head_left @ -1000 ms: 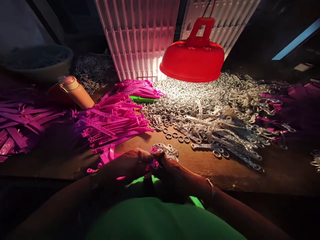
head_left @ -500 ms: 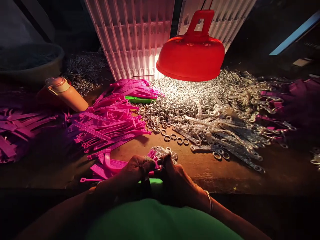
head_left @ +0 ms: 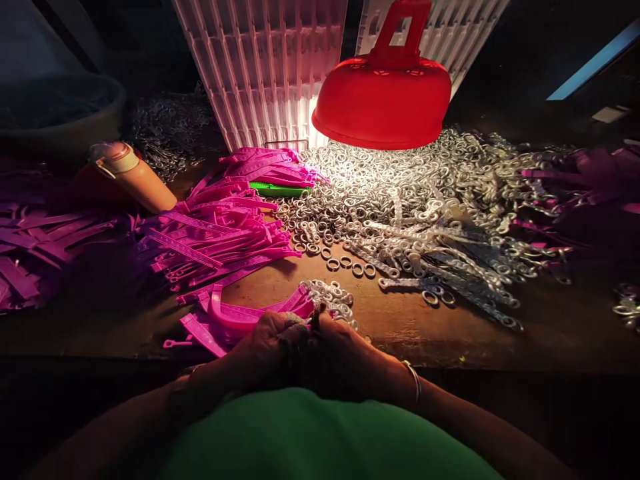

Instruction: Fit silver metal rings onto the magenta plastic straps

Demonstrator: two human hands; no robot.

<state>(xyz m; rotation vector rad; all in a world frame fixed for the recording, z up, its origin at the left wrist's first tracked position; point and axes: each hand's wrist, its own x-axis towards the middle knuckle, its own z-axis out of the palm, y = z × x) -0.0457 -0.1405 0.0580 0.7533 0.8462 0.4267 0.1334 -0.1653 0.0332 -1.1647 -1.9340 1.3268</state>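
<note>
At the near edge of the desk (head_left: 390,327), low and central in the view, two forearms slant inward from the lower corners, so that the left hand (head_left: 275,339) and the right hand (head_left: 345,343) meet just in front of the green garment (head_left: 310,433). Both are bent at the fingers, thumbs uppermost, knuckles turned outward, tips drawn close to each other. Shadow fills the space below the thumbs, so I cannot tell whether either hand is clamped on something or merely curled. A few pink straps (head_left: 245,317) lie beside and beyond the left hand, one bowed into a curve, their right ends reaching to just behind the fingertips. Directly past those tips sits a small cluster of pale rings (head_left: 335,292), near the thumb of the right hand. The right wrist, circled by a thin bracelet (head_left: 414,380), runs nearly in line with its forearm; the left wrist is darker and harder to read. Farther off, a large pink strap pile (head_left: 235,230) lies to the left and a broad heap of rings (head_left: 400,190) spreads under the red lamp (head_left: 383,100).
</note>
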